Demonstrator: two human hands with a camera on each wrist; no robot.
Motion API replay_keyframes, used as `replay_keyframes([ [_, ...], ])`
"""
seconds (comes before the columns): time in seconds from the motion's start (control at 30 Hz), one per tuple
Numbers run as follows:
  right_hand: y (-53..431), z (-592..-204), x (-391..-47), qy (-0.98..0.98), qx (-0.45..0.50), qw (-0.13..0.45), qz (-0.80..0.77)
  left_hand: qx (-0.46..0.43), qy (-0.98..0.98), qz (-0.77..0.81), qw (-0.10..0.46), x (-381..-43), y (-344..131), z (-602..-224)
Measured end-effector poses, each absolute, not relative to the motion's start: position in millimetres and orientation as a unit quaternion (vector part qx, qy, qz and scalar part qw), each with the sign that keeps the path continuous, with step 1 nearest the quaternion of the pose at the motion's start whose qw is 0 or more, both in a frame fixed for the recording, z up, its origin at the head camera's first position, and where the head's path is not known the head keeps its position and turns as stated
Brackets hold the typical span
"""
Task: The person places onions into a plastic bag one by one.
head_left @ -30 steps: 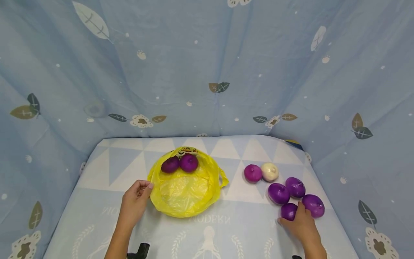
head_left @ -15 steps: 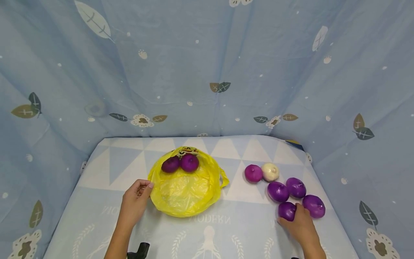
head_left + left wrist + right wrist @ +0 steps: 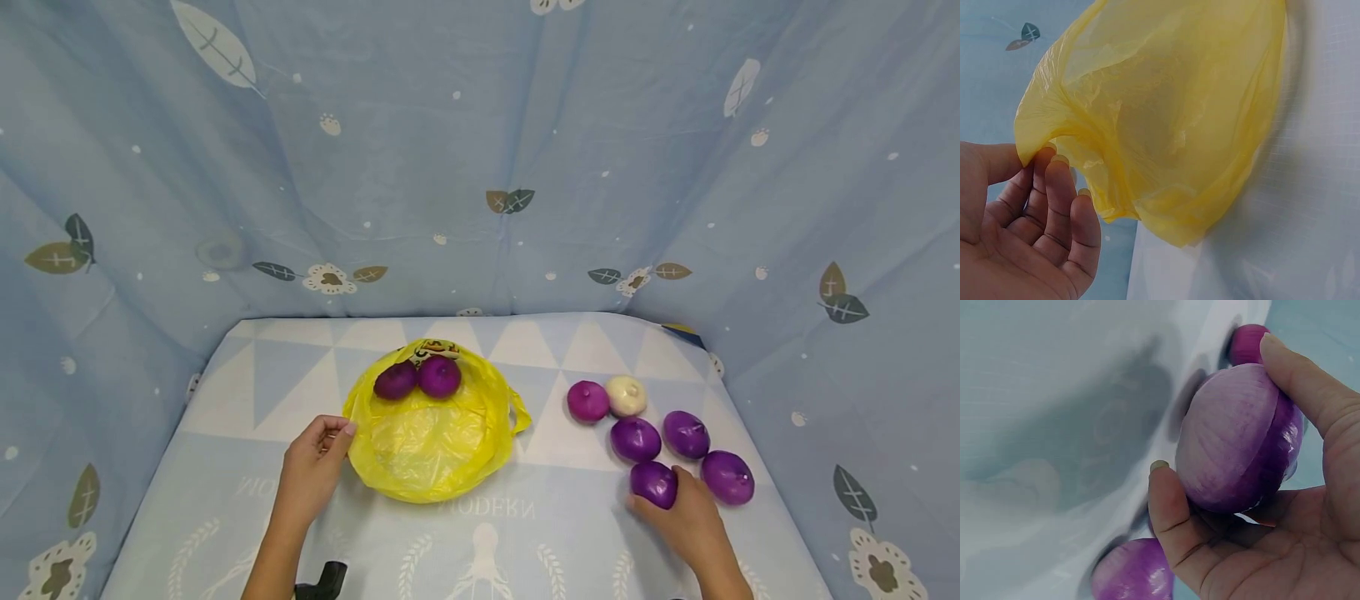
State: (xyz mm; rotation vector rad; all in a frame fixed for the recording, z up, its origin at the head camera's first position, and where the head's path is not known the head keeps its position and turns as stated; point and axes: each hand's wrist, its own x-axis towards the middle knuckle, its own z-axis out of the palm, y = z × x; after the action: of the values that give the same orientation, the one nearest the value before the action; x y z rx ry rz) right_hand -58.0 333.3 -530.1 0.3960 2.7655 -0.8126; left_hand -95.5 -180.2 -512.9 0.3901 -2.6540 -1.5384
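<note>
A yellow plastic bag [image 3: 498, 417] lies spread with its mouth up, and two purple onions [image 3: 439, 377] rest inside near the far side. My left hand [image 3: 311, 471] pinches the bag's left rim between thumb and fingertips, which the left wrist view shows close up. On the right, my right hand [image 3: 692, 521] grips a purple onion [image 3: 1229, 437] between thumb and fingers, its pale side showing in the right wrist view. Directly beyond that onion lies another purple onion [image 3: 636, 439]. Two more, a rear purple onion [image 3: 686, 434] and a larger purple onion [image 3: 727, 477], sit to the right.
Farther back on the right, a magenta onion [image 3: 587, 402] and a cream-white onion [image 3: 626, 397] lie side by side. A patterned cloth covers the table [image 3: 480, 542]. Blue curtains [image 3: 465, 167] stand along its back and sides.
My right hand has shifted left with the onion, away from the larger onion. The purple onion beyond it has also moved slightly left. My left hand and the bag stay put.
</note>
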Motion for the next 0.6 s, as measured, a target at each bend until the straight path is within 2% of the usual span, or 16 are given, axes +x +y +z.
replay_keyframes([
  [0.4,312.7,-508.4,-66.6,0.937,0.143,0.108,-0.299,0.130,-0.857,-0.499,0.022,-96.5,-180.9,-513.5],
  [0.6,297.8,-496.8,-70.7,0.947,0.109,0.085,-0.289,0.130,-0.859,-0.495,0.022,-96.8,-181.9,-512.4],
])
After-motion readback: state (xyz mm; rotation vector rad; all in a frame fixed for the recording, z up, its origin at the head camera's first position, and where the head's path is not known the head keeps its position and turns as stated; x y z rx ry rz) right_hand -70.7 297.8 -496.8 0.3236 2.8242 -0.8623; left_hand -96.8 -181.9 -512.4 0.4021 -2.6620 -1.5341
